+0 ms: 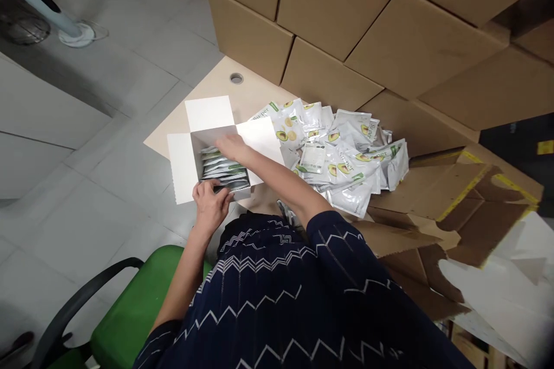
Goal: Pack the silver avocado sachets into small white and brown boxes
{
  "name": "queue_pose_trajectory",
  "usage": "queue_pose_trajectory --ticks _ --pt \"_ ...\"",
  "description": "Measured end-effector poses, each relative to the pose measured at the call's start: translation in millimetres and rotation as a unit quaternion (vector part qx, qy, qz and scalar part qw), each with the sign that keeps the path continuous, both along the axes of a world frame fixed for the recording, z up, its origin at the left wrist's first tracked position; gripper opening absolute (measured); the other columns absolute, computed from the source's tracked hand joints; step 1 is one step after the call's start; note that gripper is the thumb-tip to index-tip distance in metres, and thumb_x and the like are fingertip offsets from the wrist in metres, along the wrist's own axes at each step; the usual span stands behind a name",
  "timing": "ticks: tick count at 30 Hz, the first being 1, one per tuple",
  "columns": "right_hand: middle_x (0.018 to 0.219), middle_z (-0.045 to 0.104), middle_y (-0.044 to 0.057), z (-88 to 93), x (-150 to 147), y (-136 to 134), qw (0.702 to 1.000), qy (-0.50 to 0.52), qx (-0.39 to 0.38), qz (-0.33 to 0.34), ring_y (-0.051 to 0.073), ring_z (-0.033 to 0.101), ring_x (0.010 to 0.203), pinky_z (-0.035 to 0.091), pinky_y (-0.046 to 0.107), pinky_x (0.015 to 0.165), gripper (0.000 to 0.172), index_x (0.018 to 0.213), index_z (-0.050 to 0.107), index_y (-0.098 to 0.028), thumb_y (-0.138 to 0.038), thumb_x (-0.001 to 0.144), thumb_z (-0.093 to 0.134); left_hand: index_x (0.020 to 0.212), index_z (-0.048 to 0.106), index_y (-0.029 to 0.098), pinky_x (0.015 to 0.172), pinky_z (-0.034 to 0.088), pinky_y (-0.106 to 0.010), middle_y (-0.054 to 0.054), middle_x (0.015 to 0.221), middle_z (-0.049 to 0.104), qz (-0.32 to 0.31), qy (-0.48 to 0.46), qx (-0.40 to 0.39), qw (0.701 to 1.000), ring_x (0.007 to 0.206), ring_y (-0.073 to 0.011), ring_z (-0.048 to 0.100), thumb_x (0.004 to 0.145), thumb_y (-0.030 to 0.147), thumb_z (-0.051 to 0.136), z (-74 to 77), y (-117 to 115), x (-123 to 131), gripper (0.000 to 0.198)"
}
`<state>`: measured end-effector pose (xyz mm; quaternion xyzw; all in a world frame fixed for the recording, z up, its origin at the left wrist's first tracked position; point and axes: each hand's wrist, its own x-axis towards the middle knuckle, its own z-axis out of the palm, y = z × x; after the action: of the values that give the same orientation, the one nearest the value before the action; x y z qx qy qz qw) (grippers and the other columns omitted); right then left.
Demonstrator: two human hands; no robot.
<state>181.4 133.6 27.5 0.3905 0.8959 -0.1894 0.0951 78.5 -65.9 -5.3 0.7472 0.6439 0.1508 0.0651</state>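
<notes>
An open white carton [182,167] stands at the table's left corner, its flaps folded outward. Inside, a row of flat sachets [223,167] is packed on edge. My left hand [210,204] has its fingers closed over the carton's near wall. My right hand [231,148] reaches into the carton at the far end of the row, its fingertips hidden behind the sachets and wall. Right of the carton lies a loose heap of white sachets [341,152] printed with avocados and green lettering.
Brown cardboard boxes [337,5] are stacked behind the table [208,83]. An opened brown carton [437,196] stands at the right. To my lower left is a green chair [134,299] with a black armrest. A pale pole on a round base [78,34] stands on the tiled floor.
</notes>
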Motion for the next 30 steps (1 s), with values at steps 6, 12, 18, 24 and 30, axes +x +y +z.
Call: queue_pose_trajectory --ticks 6,12,18,24,30 --pt "0.118 0.074 0.009 16.7 32 -13 0.991 0.131 -0.003 0.008 0.019 0.066 0.104 0.047 0.028 0.085 0.031 0.120 0.069 -0.017 -0.028 0.104 0.045 0.089 0.078 0.027 0.106 0.033 -0.053 -0.014 0.118 0.056 -0.016 -0.020 0.014 1.000 0.118 -0.0317 0.046 0.094 0.041 0.058 -3.4 -4 -15 0.025" --pt "0.126 0.069 0.011 6.0 155 -5 0.950 0.200 0.103 -0.218 0.020 0.062 0.116 0.044 0.032 0.101 0.044 0.126 0.065 -0.014 -0.025 0.105 0.029 0.101 0.079 0.030 0.109 0.032 -0.053 -0.013 0.132 0.054 -0.026 -0.028 0.008 0.999 0.123 -0.0313 0.047 0.094 0.038 0.058 -2.3 -8 -20 0.023" --pt "0.144 0.056 0.018 -39.3 270 -13 0.949 -0.107 0.011 -0.296 0.031 0.049 0.134 0.040 0.037 0.107 0.048 0.139 0.057 -0.014 -0.030 0.095 0.055 0.108 0.077 0.031 0.113 0.026 -0.055 -0.012 0.144 0.049 -0.044 -0.011 -0.004 0.999 0.135 -0.0337 0.041 0.093 0.040 0.058 3.1 -6 -14 0.026" --pt "0.159 0.032 0.026 -77.5 297 -26 0.902 -0.194 -0.021 -0.385 0.039 0.032 0.146 0.029 0.045 0.116 0.102 0.158 0.025 -0.012 -0.062 0.082 0.069 0.110 0.077 0.030 0.113 0.025 -0.056 -0.014 0.147 0.047 -0.043 0.001 -0.005 0.999 0.137 -0.0354 0.039 0.094 0.044 0.056 4.4 -4 -11 0.030" --pt "0.146 0.045 0.025 -87.6 278 -8 0.875 -0.185 0.001 -0.447 0.042 0.042 0.136 0.035 0.049 0.109 0.106 0.153 0.031 -0.016 -0.056 0.069 0.083 0.107 0.078 0.029 0.111 0.026 -0.058 -0.014 0.145 0.048 -0.044 0.006 0.009 0.999 0.135 -0.0370 0.040 0.094 0.043 0.057 5.2 -4 -8 0.029"
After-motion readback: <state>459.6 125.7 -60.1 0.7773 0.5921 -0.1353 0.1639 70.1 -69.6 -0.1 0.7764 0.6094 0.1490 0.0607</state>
